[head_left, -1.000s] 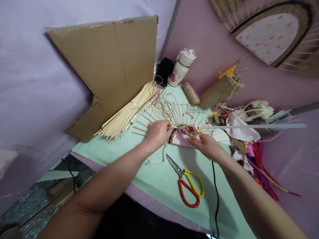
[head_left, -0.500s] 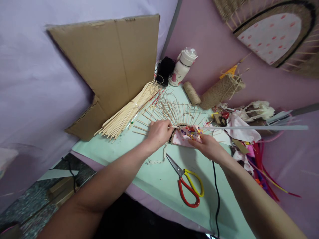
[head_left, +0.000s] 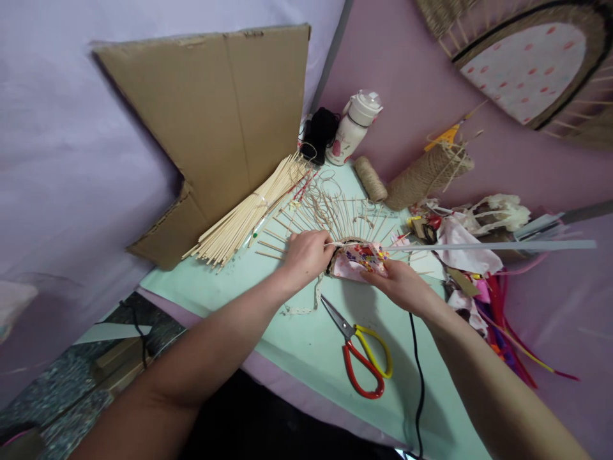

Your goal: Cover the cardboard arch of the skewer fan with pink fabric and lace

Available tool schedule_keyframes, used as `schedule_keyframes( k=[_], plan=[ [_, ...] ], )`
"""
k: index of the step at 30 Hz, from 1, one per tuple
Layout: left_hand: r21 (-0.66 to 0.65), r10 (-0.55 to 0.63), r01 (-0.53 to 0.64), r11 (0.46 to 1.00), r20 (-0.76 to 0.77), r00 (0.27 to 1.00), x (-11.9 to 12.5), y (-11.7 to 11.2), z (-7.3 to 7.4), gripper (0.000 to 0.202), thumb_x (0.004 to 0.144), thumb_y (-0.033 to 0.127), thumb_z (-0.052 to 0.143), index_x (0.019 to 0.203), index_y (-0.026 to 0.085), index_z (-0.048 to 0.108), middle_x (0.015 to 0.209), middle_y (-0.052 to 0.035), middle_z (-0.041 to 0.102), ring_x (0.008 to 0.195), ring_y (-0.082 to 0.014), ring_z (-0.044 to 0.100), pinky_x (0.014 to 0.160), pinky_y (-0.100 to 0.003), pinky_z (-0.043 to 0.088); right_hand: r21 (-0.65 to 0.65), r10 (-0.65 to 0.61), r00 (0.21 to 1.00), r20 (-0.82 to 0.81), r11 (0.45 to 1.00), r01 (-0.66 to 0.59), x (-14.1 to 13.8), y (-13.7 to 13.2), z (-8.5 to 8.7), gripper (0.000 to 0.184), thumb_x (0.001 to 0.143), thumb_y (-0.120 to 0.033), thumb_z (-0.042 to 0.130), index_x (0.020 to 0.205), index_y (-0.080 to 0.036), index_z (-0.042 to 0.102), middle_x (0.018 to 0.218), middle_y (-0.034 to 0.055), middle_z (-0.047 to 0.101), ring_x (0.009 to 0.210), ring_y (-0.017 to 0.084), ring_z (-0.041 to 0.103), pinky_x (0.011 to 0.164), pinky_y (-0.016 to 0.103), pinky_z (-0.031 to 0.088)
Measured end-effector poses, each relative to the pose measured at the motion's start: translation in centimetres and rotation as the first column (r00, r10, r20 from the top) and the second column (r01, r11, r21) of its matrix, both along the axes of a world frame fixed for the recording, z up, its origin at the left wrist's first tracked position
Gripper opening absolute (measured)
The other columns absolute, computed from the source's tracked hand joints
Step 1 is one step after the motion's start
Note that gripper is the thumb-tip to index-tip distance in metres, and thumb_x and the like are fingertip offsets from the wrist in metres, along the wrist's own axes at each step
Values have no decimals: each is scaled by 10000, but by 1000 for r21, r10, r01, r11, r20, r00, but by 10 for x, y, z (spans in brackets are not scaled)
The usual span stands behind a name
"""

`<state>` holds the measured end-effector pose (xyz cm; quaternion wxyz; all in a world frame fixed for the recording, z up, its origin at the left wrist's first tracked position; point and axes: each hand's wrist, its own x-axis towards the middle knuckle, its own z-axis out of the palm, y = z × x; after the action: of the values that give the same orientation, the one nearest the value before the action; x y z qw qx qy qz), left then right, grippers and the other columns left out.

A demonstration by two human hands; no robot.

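Observation:
My right hand (head_left: 405, 284) is closed around a floral-patterned glue gun (head_left: 368, 255). A long translucent glue stick (head_left: 488, 245) sticks out of its back to the right, and its black cord (head_left: 417, 377) runs down below the hand. The gun points left over a half-round fabric piece (head_left: 347, 269), whose thin wooden sticks fan out behind it. At the piece's left end my left hand (head_left: 309, 254) is closed, pinching a narrow pale trim (head_left: 318, 292). Part of the trim hangs below that hand onto the table; the fingertips are partly hidden.
Red-and-yellow-handled scissors (head_left: 359, 348) lie open in front. Behind are a stick bundle (head_left: 249, 214), a cardboard sheet (head_left: 215, 115), a white bottle (head_left: 352, 131) and twine rolls (head_left: 426, 176). Fabric scraps (head_left: 467, 246) crowd the right side of the green tabletop (head_left: 282, 338).
The view has shifted slightly. Both hands stay nearly in place, with the glue gun and trim still held.

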<state>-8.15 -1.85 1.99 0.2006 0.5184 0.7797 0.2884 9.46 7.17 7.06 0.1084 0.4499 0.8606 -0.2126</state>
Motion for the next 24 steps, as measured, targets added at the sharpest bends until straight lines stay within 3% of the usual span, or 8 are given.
schedule_keyframes(
  k=[9, 14, 24],
  plan=[
    [9, 0, 0, 1000, 11, 1000, 0, 0, 0, 190, 892, 280, 500, 858, 211, 674, 954, -46, 732, 963, -232, 646, 896, -365, 429, 2, -15, 1000, -20, 1000, 15, 1, -1, 0, 354, 787, -533, 499, 606, -231, 474, 510, -14, 424, 516, 157, 429, 500, 263, 292],
    [15, -9, 9, 1000, 20, 1000, 0, -1, -1, 200, 898, 284, 489, 851, 214, 670, 950, -36, 732, 954, -227, 646, 894, -364, 429, 35, 9, 996, -84, 999, -6, 6, 1, -2, 329, 778, -514, 530, 641, -216, 546, 510, -15, 460, 523, 159, 456, 503, 259, 314],
    [0, -25, 25, 1000, 20, 999, -1, -1, 0, 209, 906, 296, 487, 871, 211, 675, 964, -46, 729, 962, -233, 649, 904, -376, 435, -35, -6, 994, -113, 999, 2, 6, 4, -2, 300, 766, -497, 539, 729, -210, 620, 514, -8, 502, 548, 187, 505, 512, 266, 340]
  ],
)
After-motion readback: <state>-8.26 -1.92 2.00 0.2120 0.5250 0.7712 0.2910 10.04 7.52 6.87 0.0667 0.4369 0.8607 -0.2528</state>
